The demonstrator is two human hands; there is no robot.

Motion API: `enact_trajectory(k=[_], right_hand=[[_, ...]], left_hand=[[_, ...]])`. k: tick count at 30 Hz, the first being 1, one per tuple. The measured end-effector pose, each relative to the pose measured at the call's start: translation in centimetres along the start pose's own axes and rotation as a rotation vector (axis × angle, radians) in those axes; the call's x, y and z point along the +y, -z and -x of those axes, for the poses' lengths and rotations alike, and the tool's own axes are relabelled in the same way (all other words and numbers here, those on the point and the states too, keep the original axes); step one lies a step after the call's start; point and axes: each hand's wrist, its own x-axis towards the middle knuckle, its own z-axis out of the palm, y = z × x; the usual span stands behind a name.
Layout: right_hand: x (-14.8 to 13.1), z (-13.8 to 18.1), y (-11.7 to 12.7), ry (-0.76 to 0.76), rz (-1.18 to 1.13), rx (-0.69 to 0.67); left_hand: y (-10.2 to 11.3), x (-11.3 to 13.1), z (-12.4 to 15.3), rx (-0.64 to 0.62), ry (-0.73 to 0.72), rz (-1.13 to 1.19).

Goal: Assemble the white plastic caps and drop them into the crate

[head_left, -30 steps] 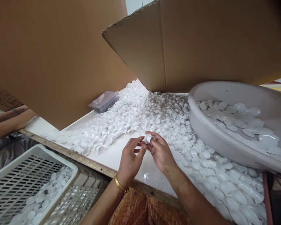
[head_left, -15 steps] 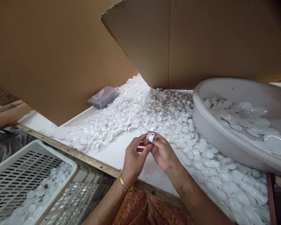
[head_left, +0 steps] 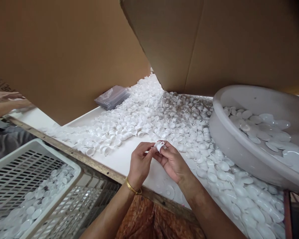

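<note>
A small white plastic cap, a short round cup with a flat disc-like part, is held up between my two hands over the white tabletop. The fingertips of my left hand pinch its left edge. My right hand grips it from the right, thumb against its side; the fingers partly cover it. Beyond my hands spreads a heap of small white cup-shaped parts. To the right of my right arm lie many flat white oval discs.
A large pale basin with white discs stands at the right. At lower left sits a plastic basket with white pieces. Cardboard sheets rise behind, beside a plastic-wrapped packet. Another person's arm shows at the left edge.
The left fingers have closed in nearer the cap, and the cap has turned slightly in my hands. The view has shifted a little; the other person's arm has moved.
</note>
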Motion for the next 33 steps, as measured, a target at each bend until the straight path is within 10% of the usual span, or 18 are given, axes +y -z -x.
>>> enact_trajectory(k=[23, 29, 33], right_hand=[[0.6, -0.1, 0.1, 0.169, 0.260, 0.141], [-1.1, 1.0, -0.3, -0.027, 0.555, -0.166], [-3.1, 0.6, 1.4, 0.354, 1.118, 0.206]], left_hand=[[-1.4, 0.6, 0.9, -0.009, 0.000, 0.041], [3.5, -0.1, 0.9, -0.025, 0.186, 0.061], [11.8, 0.1, 1.5, 0.235, 0.347, -0.292]])
